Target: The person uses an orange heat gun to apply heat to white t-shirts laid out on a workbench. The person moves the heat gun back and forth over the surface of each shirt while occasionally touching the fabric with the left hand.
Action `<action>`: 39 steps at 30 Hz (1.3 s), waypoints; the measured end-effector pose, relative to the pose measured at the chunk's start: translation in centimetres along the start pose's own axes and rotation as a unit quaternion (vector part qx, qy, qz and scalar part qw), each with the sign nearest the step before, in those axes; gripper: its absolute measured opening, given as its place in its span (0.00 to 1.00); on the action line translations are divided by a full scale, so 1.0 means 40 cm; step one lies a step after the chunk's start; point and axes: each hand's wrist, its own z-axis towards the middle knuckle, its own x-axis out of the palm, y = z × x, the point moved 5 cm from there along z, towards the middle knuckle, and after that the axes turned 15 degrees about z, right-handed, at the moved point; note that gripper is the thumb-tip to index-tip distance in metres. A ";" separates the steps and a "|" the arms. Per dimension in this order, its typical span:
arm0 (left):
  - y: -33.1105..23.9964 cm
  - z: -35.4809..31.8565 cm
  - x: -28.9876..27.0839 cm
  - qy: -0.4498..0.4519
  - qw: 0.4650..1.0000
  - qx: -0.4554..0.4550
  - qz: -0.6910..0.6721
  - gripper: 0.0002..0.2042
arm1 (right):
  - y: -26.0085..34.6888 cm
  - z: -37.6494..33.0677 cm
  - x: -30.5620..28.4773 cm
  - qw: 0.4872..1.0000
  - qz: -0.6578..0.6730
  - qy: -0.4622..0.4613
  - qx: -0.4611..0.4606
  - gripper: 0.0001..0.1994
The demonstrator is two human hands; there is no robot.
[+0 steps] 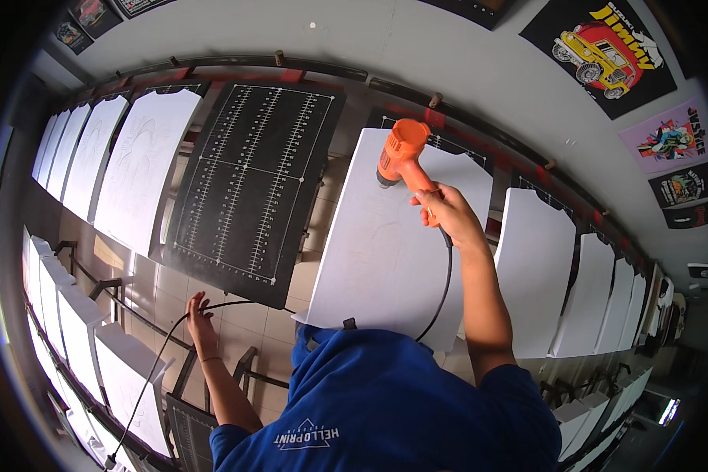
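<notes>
**Heat gun over the white shirt, cord in the other hand**

So the biggest thing in view was the long printing line, rows of white shirts pulled over pallets running from about 9 o'clock all the way round to 4 o'clock. Right in the middle sat the white shirt (385,252) being worked on, stretched flat on its board and tilted a bit. Just beside it at 11 o'clock was a bare black pallet (252,181) covered in white ruler-style grid lines. Posters (606,47) hung on the wall up around 1 to 2 o'clock, one showing a yellow car on black.

The person's blue shirt (401,401) filled the 6 o'clock edge.

The orange heat gun (401,153) was up near 12 o'clock from the centre, nozzle pointing down-left over the top part of the white shirt; couldn't tell whether it touched the fabric. The right hand (447,216) was wrapped tight around its handle, fingers closed. A black cord (445,283) dropped from the handle down across the shirt toward 6 o'clock.

The left hand (200,313) was out at about 8 o'clock, well apart from the gun, fingers curled loosely round another stretch of the same black cord, which trailed down toward 7 o'clock over the tiled floor (244,315).
</notes>
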 end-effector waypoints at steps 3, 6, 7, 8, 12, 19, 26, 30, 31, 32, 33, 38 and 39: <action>0.003 0.010 0.006 0.016 0.993 -0.001 -0.120 0.11 | -0.012 0.025 0.011 1.000 -0.003 0.008 -0.028 0.19; 0.066 0.059 -0.049 0.013 0.985 0.021 -0.169 0.10 | -0.016 0.057 0.011 0.999 0.011 0.000 -0.039 0.18; 0.070 0.061 -0.041 0.010 0.989 0.012 -0.146 0.10 | -0.020 0.063 0.005 0.999 0.019 -0.016 -0.044 0.17; 0.075 0.063 -0.030 0.007 0.993 0.003 -0.122 0.09 | -0.022 0.066 -0.002 0.998 0.028 -0.031 -0.050 0.16; 0.108 0.066 -0.002 -0.025 0.995 -0.039 -0.091 0.11 | -0.026 0.006 -0.020 0.998 -0.004 -0.050 -0.021 0.17; 0.182 0.099 0.090 -0.080 0.988 -0.107 -0.081 0.17 | -0.044 -0.088 0.013 0.999 0.049 -0.005 0.021 0.18; 0.175 0.112 0.172 -0.126 0.985 -0.077 -0.087 0.33 | -0.063 -0.076 0.073 0.998 0.030 0.053 0.028 0.20; 0.146 0.100 0.198 -0.125 0.987 -0.055 -0.082 0.34 | -0.055 -0.100 0.073 0.998 0.002 0.047 0.047 0.20; 0.132 0.093 0.210 -0.130 0.986 -0.046 -0.092 0.33 | -0.052 -0.104 0.063 0.998 0.003 0.042 0.053 0.20; 0.115 0.084 0.225 -0.133 0.985 -0.037 -0.101 0.32 | -0.053 -0.111 0.057 0.998 -0.004 0.035 0.046 0.20; 0.100 0.072 0.238 -0.136 0.985 -0.038 -0.099 0.33 | -0.055 -0.122 0.052 0.999 -0.012 0.028 0.039 0.20; 0.071 0.047 0.249 -0.154 0.985 -0.039 -0.066 0.33 | -0.036 -0.152 -0.039 0.998 0.020 -0.010 0.050 0.18; 0.074 0.047 0.248 -0.158 0.984 -0.046 -0.070 0.33 | -0.035 -0.146 -0.051 0.999 0.007 -0.025 0.033 0.17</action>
